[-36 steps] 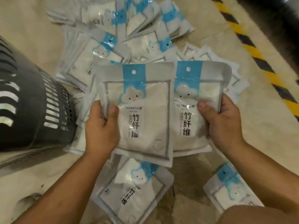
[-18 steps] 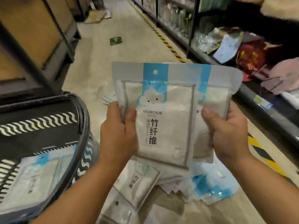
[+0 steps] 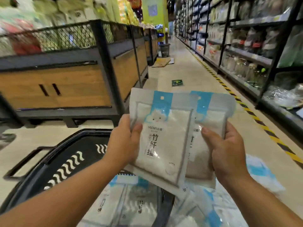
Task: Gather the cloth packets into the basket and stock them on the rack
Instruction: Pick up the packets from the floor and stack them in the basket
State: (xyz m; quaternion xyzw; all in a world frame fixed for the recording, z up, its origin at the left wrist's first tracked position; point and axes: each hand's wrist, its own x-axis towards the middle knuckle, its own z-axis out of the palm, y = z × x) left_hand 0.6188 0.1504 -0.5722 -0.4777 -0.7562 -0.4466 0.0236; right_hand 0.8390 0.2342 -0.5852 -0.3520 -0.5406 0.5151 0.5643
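Note:
I hold up two overlapping white and blue cloth packets in front of me. My left hand (image 3: 124, 141) grips the left edge of the front packet (image 3: 164, 138), thumb on its face. My right hand (image 3: 226, 149) grips the back packet (image 3: 211, 115) at its right side. Below my arms stands the black basket (image 3: 65, 161) with wavy white slots, and a few packets (image 3: 131, 207) lie inside it. More loose packets (image 3: 260, 174) lie on the floor at the lower right.
A wood and black mesh display bin (image 3: 68, 79) runs along the left. Stocked black shelving racks (image 3: 246, 46) line the right, edged by a yellow-black floor stripe (image 3: 255, 115). The aisle floor holds flattened cardboard (image 3: 162, 62), a grey bin (image 3: 164, 49) and a green sticker (image 3: 177, 83).
My view has swung up from the packet pile on the floor to the aisle. Both hands have kept their grip and lifted the two packets above the basket.

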